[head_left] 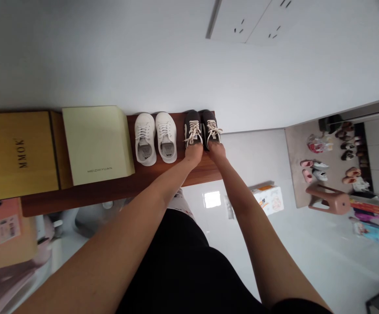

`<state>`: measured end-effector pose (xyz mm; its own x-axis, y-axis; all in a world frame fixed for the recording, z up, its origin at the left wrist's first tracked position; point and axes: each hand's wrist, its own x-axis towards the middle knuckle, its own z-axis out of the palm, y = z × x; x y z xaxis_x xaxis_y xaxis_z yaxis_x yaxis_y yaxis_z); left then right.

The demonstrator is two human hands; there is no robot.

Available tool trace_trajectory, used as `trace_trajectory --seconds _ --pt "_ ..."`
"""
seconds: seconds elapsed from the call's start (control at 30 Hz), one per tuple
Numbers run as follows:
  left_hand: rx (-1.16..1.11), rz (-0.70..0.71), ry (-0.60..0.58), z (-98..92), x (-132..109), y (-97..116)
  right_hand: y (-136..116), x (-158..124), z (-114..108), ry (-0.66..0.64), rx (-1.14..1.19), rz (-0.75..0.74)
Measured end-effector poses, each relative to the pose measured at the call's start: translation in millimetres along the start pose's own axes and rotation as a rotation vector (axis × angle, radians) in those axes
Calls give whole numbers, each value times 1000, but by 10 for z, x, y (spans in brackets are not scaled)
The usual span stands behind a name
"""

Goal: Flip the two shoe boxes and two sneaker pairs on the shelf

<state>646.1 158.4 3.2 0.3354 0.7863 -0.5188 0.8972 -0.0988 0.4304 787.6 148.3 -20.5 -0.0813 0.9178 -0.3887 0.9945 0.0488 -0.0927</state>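
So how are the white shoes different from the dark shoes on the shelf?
The white shoes have white laces; the dark shoes are grey-black with cream laces. Nobody touches the white shoes, while the left hand and right hand are on the dark shoes' heels. Both pairs stand side by side on the wooden shelf.

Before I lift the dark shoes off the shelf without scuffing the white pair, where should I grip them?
Probably by the heels, from the front edge. The dark shoes point toes to the wall, heels outward, where the left hand and right hand already sit, clear of the white shoes.
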Motion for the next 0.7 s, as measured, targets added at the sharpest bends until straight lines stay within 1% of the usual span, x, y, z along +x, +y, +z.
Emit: trace_trajectory --seconds 0.1,0.2,0.23,0.3,0.37,0.4,0.43,0.5,0.53,0.57,0.6,0.7 --pt "25 -20 23 5 -44 -15 -37 -90 -18 32 -12 34" --pt "-36 -2 67 -52 -141 -2 -97 -250 -85 101 13 76" --pt "-78 28 99 -90 -199 -1 -122 -320 -113 139 37 85" --pt "-190 141 159 -185 -379 -35 -186 -486 -164 224 115 86" --pt "-314 272 181 -287 -655 -155 -285 -680 -189 299 223 63" --pt "-367 315 172 -331 -827 -257 -354 -784 -184 327 282 52" --pt "-401 308 175 -363 -1016 -390 -438 -890 -164 346 341 47" --pt "-410 164 200 -383 -1420 -740 -648 -1096 -81 348 450 79" --pt "-400 63 204 -368 -1623 -948 -770 -1192 -20 307 492 89" --pt "-394 -35 196 -336 -1823 -1169 -898 -1279 49 237 520 89" --pt "-398 -129 196 -291 -2016 -1397 -1028 -1356 121 131 529 64" --pt "-443 -364 256 -105 -2558 -2057 -1411 -1511 302 -251 408 -45"
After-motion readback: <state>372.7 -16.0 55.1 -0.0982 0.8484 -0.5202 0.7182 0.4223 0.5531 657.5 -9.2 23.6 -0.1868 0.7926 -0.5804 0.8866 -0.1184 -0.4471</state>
